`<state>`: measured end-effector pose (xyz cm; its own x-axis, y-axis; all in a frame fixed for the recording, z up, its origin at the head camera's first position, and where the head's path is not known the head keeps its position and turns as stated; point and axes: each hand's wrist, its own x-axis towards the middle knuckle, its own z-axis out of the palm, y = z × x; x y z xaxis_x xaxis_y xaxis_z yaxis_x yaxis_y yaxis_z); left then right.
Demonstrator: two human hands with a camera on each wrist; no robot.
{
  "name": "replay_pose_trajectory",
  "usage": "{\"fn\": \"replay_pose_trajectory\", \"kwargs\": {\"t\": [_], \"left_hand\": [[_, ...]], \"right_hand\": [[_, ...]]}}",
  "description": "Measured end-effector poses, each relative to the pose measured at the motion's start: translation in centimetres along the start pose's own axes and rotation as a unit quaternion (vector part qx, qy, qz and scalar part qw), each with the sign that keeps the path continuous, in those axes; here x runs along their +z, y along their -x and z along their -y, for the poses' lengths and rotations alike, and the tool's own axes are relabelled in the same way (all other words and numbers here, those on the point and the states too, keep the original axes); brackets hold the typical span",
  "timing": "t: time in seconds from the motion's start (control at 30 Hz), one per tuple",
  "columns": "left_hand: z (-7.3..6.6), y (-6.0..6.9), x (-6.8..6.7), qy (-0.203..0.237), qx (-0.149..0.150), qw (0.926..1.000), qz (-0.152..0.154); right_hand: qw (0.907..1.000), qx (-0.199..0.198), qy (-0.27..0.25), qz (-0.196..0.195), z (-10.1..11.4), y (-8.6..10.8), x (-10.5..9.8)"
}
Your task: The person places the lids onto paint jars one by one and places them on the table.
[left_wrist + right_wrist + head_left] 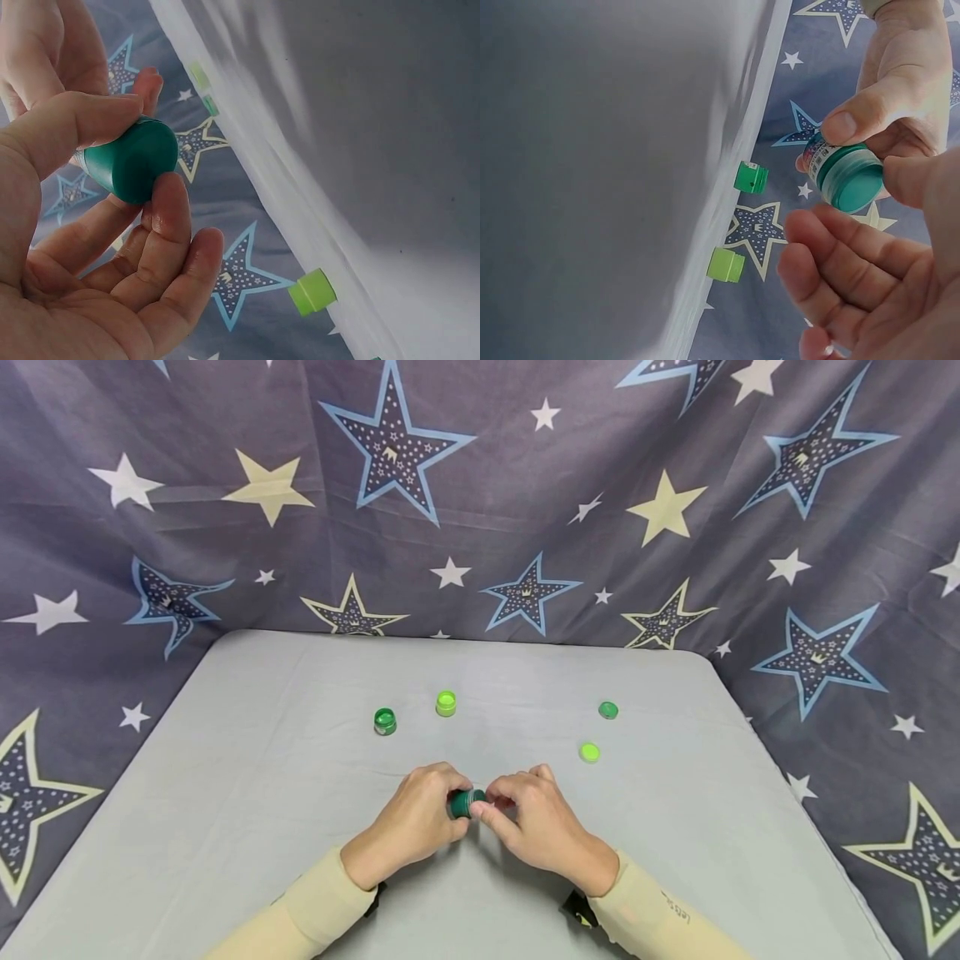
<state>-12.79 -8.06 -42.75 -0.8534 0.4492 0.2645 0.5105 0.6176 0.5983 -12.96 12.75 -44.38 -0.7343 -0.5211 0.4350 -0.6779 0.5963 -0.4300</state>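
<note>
A small dark green paint jar [460, 804] is held on its side above the table, between my two hands. My left hand [423, 810] grips the jar body between thumb and fingers; the left wrist view shows its rounded green base [142, 161]. My right hand [536, 818] has thumb and index finger at the jar's lid [857, 187], which sits on the jar; its other fingers are loosely bent. A printed label [821, 159] shows under the left thumb in the right wrist view.
Beyond my hands stand two uncapped jars, one green [385, 722] and one lime green [446, 703]. To the right lie a green lid [608, 710] and a lime green lid [589, 752]. A star-patterned curtain [480, 527] hangs behind the grey-covered table [262, 760].
</note>
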Motion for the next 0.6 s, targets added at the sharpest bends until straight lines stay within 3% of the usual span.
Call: {"fn": "replay_pose_trajectory", "kwargs": {"t": [0.6], "left_hand": [[0.00, -0.04, 0.00, 0.000, -0.002, 1.0000, -0.006]], "right_hand": [[0.9999, 0.004, 0.008, -0.004, -0.04, -0.03, -0.23]]}}
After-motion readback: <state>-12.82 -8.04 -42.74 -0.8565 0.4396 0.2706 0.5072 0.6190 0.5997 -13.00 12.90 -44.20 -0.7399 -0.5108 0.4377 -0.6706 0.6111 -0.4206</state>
